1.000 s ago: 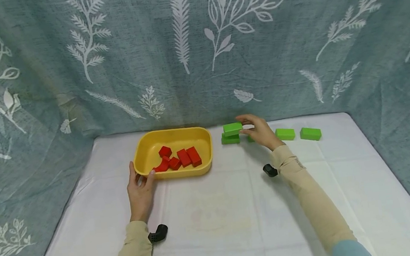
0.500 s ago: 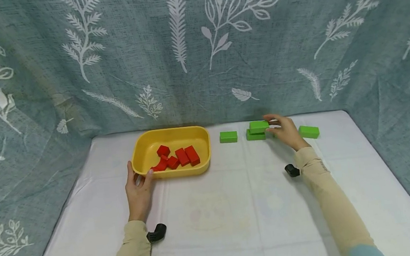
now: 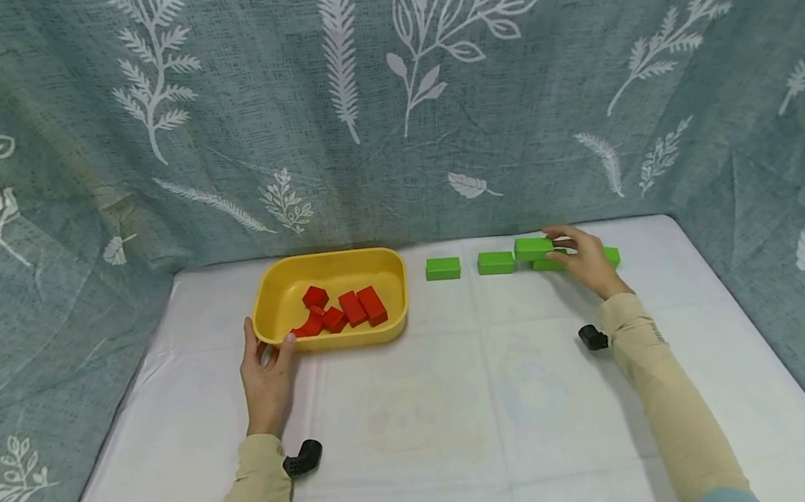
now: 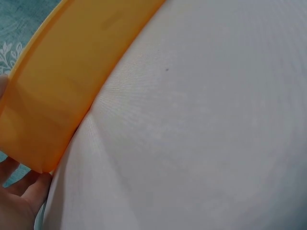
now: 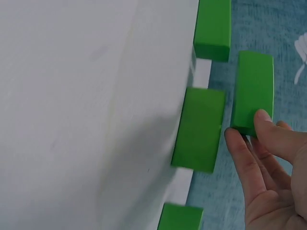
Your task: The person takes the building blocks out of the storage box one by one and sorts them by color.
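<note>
My right hand [image 3: 586, 261] pinches a green rectangular block [image 3: 533, 249] by its right end, between thumb and fingers. In the right wrist view, that block [image 5: 254, 88] is held off to the side of a lower green block [image 5: 199, 129]. From the head view it overlaps the third block [image 3: 548, 265] in a spaced row at the back of the table. On the left, my left hand [image 3: 267, 384] grips the near left corner of a yellow tray [image 3: 353, 340], thumb at the rim and fingers along the outside. Several red blocks [image 3: 334, 319] lie inside the tray.
Other green blocks in the row are one near the tray [image 3: 443, 269], a second [image 3: 495, 263] and one at the right end [image 3: 611, 257], partly behind my right hand. A grey-green curtain [image 3: 366, 189] with white leaves hangs behind the white-covered table [image 3: 420, 421].
My right hand has carried the green block rightward along the row, from over the first block, past the second, to the third. The left hand stays at the tray's corner.
</note>
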The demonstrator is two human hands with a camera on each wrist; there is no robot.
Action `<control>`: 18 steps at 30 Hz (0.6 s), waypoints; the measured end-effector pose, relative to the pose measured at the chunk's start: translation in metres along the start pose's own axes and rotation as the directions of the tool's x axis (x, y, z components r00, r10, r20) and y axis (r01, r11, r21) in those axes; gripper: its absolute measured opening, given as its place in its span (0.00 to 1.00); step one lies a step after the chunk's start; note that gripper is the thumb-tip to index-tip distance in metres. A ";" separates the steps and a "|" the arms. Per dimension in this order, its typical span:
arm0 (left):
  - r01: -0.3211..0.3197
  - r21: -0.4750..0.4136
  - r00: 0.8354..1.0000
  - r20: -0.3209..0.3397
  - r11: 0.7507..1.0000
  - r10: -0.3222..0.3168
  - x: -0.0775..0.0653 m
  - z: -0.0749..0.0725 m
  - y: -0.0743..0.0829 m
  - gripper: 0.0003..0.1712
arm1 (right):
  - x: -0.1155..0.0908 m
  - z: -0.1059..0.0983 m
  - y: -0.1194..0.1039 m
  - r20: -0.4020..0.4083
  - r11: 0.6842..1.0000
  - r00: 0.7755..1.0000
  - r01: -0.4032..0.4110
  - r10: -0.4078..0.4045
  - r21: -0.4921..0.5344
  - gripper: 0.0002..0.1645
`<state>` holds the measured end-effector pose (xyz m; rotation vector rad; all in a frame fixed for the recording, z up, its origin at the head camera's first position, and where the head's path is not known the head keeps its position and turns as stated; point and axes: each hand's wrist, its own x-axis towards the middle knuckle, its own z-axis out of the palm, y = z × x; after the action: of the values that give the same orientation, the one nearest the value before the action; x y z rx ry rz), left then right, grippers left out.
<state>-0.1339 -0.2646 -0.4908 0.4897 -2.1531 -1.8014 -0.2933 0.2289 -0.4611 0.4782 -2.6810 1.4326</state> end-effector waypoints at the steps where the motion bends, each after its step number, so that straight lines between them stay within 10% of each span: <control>1: -0.001 -0.002 1.000 -0.001 1.000 0.001 0.000 0.000 0.000 0.50 | -0.001 -0.001 0.001 -0.004 1.000 1.000 -0.003 0.003 -0.003 0.28; 18: 0.018 0.017 1.000 0.000 1.000 -0.018 0.000 -0.001 -0.001 0.50 | -0.024 -0.047 0.021 -0.130 0.998 0.991 -0.033 0.027 -0.049 0.26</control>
<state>-0.1332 -0.2657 -0.4916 0.5150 -2.1726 -1.7933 -0.2812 0.2844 -0.4562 0.3307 -2.6261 1.3489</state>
